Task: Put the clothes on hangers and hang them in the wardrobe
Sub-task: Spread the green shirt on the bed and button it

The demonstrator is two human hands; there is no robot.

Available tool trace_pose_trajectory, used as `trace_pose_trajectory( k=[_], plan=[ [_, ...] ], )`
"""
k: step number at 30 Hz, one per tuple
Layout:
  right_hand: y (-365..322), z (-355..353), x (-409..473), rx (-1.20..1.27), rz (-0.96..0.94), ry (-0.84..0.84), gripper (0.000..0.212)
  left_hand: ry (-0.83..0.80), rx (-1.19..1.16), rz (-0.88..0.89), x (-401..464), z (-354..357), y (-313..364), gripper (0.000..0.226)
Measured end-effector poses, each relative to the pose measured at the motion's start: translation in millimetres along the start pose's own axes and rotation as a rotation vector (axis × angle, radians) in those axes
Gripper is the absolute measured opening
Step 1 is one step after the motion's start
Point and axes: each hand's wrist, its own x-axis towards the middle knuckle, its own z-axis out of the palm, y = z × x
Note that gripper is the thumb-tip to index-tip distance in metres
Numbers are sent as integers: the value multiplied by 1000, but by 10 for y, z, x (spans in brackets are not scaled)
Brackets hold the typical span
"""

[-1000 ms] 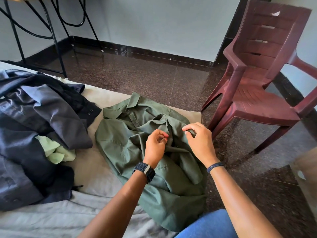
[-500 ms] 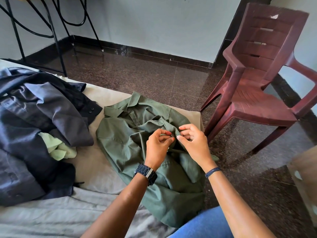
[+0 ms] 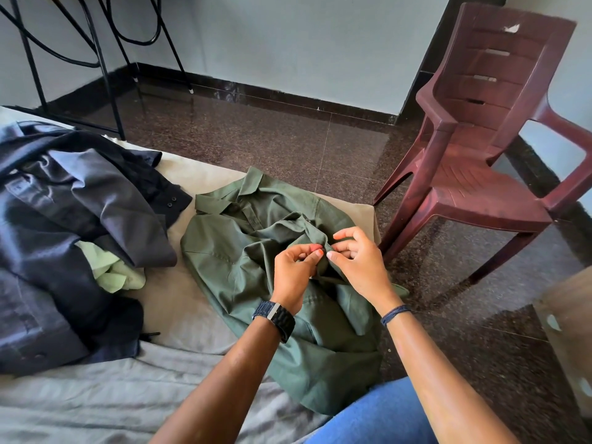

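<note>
On the bed edge: a green shirt (image 3: 256, 270) is laid out crumpled on the pale bedsheet (image 3: 179, 302), collar pointed toward the wall, lower part draped over the near edge by a blue-jeaned knee (image 3: 378, 415).

Left hand: the left hand (image 3: 293, 272) is curled over the middle of the shirt, a fold of the front placket pinched between thumb and fingertips. A dark watch (image 3: 275, 317) is worn on that wrist.

Right hand: the right hand (image 3: 357, 259) is set right against the left one, the same strip of fabric nipped between thumb and forefinger, the other fingers bent loosely above it. A thin dark band (image 3: 395, 314) is seen on the wrist. Whether a button is being worked can't really be told, it's too small.

Other clothes: a heap of dark navy garments (image 3: 64, 219) is piled on the left of the bed, just beside the green shirt, with a pale green piece (image 3: 112, 272) tucked under it.

Chair: a maroon plastic chair (image 3: 487, 155) is stood on the dark speckled floor (image 3: 288, 139), near the bed's corner, to the right.

Back left: black metal table legs (image 3: 105, 75) and looped cables are seen against the wall.
</note>
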Motion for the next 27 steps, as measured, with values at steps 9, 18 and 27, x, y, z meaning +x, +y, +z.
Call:
trace_pose_trajectory(
  k=[9, 18, 27],
  plan=[
    [12, -14, -75, 38, -9, 32, 17, 1, 27, -70, -6, 2, 84, 11],
    [-23, -18, -94, 100, 71, -16, 22, 6, 138, -25, -51, -25, 107, 10],
    [-72, 56, -91, -138, -80, 79, 28, 11, 79, -23, -98, 26, 86, 15]
  ],
)
